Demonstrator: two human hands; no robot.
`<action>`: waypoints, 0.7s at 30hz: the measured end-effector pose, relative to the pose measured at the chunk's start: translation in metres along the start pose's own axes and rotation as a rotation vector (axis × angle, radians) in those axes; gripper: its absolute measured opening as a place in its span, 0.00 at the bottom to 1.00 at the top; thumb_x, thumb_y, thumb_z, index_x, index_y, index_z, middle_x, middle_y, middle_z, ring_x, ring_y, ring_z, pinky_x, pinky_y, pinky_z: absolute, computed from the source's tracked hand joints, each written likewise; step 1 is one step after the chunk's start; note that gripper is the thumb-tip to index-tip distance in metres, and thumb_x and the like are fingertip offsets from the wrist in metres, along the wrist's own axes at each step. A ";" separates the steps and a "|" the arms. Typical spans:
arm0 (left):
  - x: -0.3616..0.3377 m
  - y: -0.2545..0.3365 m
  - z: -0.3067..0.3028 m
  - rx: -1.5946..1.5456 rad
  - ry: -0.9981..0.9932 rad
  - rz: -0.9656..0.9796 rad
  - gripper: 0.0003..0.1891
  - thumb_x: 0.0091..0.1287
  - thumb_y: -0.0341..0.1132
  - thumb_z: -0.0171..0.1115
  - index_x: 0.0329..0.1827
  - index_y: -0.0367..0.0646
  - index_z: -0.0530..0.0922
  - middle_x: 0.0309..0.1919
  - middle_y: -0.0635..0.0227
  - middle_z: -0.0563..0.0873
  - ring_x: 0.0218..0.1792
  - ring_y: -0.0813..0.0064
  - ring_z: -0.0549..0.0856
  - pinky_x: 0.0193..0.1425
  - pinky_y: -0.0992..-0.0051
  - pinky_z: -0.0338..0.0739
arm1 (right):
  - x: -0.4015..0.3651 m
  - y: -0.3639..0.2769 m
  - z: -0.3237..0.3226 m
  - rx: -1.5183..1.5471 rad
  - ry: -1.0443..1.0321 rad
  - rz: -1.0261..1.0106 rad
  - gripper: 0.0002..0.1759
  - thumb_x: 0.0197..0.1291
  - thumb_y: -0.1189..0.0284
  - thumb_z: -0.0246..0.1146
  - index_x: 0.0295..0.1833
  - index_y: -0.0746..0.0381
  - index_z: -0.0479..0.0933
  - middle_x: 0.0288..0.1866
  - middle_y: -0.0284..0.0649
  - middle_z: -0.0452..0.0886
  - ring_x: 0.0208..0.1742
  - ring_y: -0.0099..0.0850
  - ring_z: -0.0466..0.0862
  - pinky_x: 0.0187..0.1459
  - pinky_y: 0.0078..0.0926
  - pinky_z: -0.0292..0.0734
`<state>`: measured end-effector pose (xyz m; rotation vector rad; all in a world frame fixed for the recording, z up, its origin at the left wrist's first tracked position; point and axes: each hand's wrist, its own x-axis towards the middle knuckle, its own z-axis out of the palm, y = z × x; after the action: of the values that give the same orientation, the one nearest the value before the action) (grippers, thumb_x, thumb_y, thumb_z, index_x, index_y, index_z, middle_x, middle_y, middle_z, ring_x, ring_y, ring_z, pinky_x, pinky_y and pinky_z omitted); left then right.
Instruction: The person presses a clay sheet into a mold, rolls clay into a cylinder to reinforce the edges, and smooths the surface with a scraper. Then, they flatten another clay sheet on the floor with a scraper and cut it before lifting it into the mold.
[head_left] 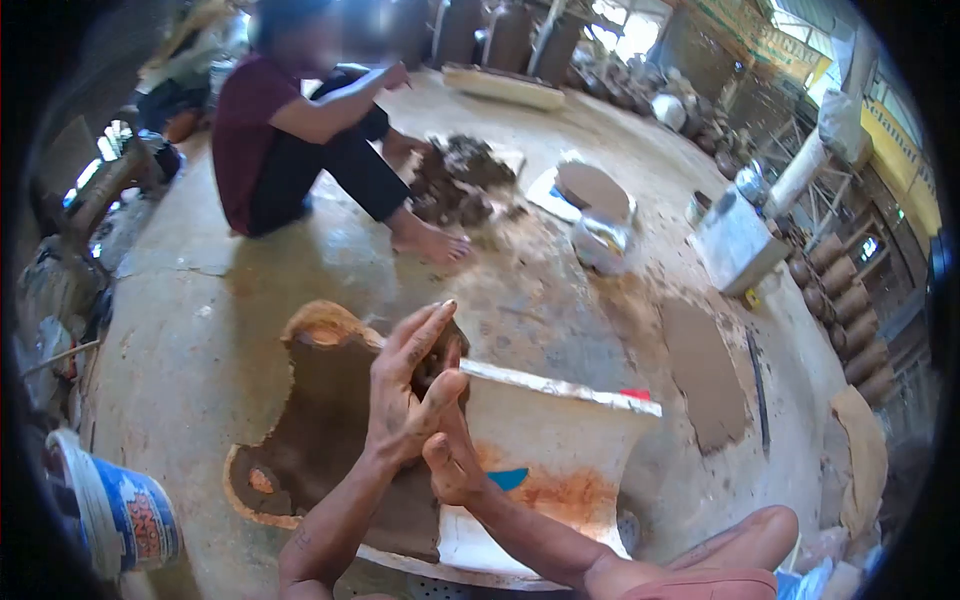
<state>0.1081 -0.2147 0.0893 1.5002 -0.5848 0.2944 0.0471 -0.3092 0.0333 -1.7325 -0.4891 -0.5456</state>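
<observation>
My left hand [408, 385] and my right hand [455, 470] are pressed together, palms facing. Between them a lump of dark clay [455, 345] shows, partly hidden by the fingers. The left fingers point up and away, and the right hand lies lower, its thumb up. Below my hands lies a large curved mould [545, 425], whitish with orange stains and a teal patch. A layer of dark brown clay [330, 400] covers its left part. The mould's rim at the left is orange-brown and uneven.
Across the floor a person [255, 150] sits beside a heap of dark clay [465, 175]. A round clay slab [592, 190], a plastic bag [600, 245] and a flat clay sheet [705, 375] lie further right, near a dark bar [758, 380]. A bucket [125, 510] stands left.
</observation>
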 end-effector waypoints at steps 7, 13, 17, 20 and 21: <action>0.022 -0.050 0.006 -0.922 0.311 -0.528 0.24 0.83 0.49 0.58 0.72 0.43 0.77 0.58 0.59 0.86 0.53 0.60 0.88 0.62 0.58 0.84 | 0.050 -0.039 -0.067 -0.070 -0.239 0.299 0.74 0.60 0.21 0.58 0.91 0.62 0.35 0.92 0.60 0.41 0.92 0.59 0.41 0.87 0.51 0.44; 0.031 -0.023 0.062 -1.150 -0.032 -0.208 0.33 0.84 0.61 0.47 0.75 0.43 0.75 0.73 0.53 0.76 0.72 0.58 0.76 0.79 0.56 0.67 | 0.055 -0.005 -0.087 -0.566 0.115 0.007 0.74 0.46 0.27 0.76 0.84 0.71 0.60 0.80 0.61 0.67 0.81 0.60 0.68 0.79 0.53 0.65; 0.033 0.010 0.075 -0.902 -0.372 -0.131 0.38 0.80 0.66 0.52 0.77 0.42 0.76 0.85 0.51 0.63 0.84 0.58 0.64 0.87 0.57 0.56 | 0.035 -0.019 -0.110 -0.289 0.301 0.141 0.52 0.53 0.49 0.84 0.73 0.72 0.72 0.62 0.54 0.81 0.61 0.51 0.85 0.65 0.42 0.81; 0.041 0.010 0.067 -0.584 -0.613 -0.089 0.60 0.65 0.83 0.55 0.83 0.37 0.67 0.84 0.48 0.65 0.86 0.59 0.60 0.89 0.56 0.49 | 0.029 -0.058 -0.136 -0.589 0.207 0.147 0.41 0.55 0.58 0.84 0.68 0.69 0.77 0.58 0.53 0.83 0.56 0.51 0.87 0.61 0.42 0.83; 0.039 0.008 0.070 -0.491 -0.525 -0.070 0.57 0.68 0.81 0.55 0.84 0.40 0.66 0.84 0.50 0.66 0.81 0.59 0.70 0.85 0.58 0.61 | 0.029 -0.065 -0.143 -0.850 0.179 0.011 0.36 0.56 0.60 0.82 0.65 0.67 0.80 0.54 0.51 0.84 0.53 0.51 0.87 0.57 0.45 0.84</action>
<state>0.1232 -0.2896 0.1149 1.1079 -0.9402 -0.2964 0.0174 -0.4336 0.1288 -2.4490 -0.1066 -0.9819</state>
